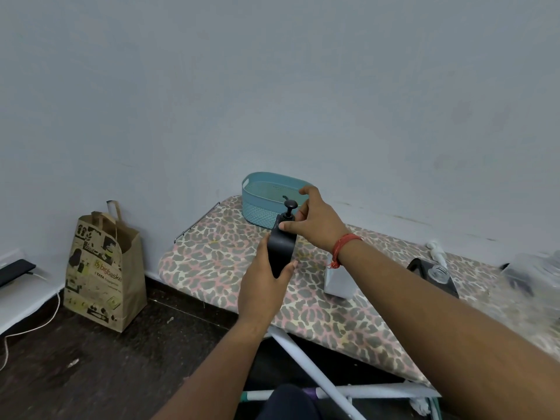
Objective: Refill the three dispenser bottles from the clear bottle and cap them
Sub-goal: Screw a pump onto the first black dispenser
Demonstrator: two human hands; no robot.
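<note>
My left hand grips the lower body of a black dispenser bottle, held upright above the leopard-print ironing board. My right hand pinches the black pump cap at the bottle's neck. A grey dispenser bottle stands on the board under my right wrist. Further right lies another black dispenser bottle with an open clear threaded neck, and a white pump lies behind it. The clear bottle is a blur at the right edge.
A teal basket sits at the board's far end against the wall. A brown paper bag stands on the dark floor to the left, beside a white cable. The board's white metal legs cross below.
</note>
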